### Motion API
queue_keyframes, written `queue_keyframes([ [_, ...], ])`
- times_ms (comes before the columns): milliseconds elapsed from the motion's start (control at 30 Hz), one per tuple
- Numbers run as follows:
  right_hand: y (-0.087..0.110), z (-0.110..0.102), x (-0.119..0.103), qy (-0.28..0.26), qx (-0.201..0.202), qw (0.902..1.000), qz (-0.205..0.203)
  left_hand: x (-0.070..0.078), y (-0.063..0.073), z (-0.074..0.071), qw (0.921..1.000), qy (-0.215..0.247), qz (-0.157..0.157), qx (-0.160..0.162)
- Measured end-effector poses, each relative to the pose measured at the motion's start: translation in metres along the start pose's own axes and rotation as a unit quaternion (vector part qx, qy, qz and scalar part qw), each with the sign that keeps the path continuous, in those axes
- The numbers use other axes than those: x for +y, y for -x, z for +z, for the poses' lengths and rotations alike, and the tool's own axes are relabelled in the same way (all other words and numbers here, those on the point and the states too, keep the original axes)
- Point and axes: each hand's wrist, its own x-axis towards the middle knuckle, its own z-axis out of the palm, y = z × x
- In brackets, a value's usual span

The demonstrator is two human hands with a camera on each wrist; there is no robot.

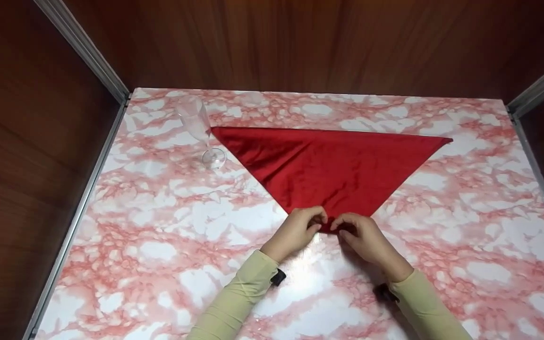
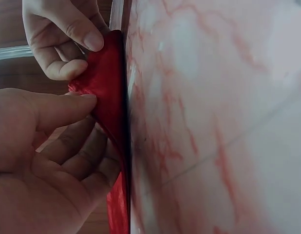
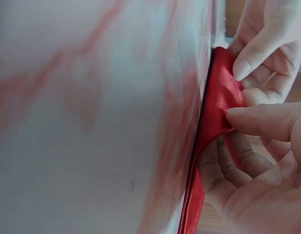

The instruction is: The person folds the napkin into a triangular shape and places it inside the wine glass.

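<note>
A red satin-like cloth [image 1: 338, 165] lies spread on the table, its long straight edge at the far side and its sides narrowing toward the person. At the narrow near end, the left hand [image 1: 302, 226] pinches the cloth between thumb and fingers. Close beside it the right hand [image 1: 362, 236] pinches the same end. In the left wrist view the cloth's near edge [image 2: 109, 73] is raised in a small fold between both thumbs and fingertips. The right wrist view shows this raised fold [image 3: 221, 97] too, with several fingers tucked behind it.
A clear stemmed glass [image 1: 214, 159] stands at the cloth's far left corner. The table [image 1: 158, 255] has a red and white marbled top. Dark wood panels [image 1: 300, 47] with metal edge strips [image 1: 83, 189] enclose it at the back and sides.
</note>
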Motion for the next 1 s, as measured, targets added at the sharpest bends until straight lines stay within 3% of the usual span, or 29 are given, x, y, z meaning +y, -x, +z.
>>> queue_keyframes([
  [133, -0.001, -0.002, 0.002, -0.023, -0.006, 0.9996, 0.017, -0.001, -0.002, 0.0, 1.0, 0.002, -0.006, -0.002],
  [500, -0.004, -0.012, -0.008, -0.121, -0.04, 0.9887, 0.078, -0.007, -0.005, -0.004, 0.9965, 0.075, -0.032, -0.019],
  [867, -0.009, -0.006, 0.007, -0.097, -0.012, 0.9935, 0.059, -0.011, -0.008, -0.004, 0.9885, 0.128, -0.079, -0.013],
  [1000, -0.009, -0.01, -0.015, -0.075, 0.005, 0.9957, 0.055, -0.014, -0.009, -0.006, 0.9857, 0.147, -0.08, -0.02],
])
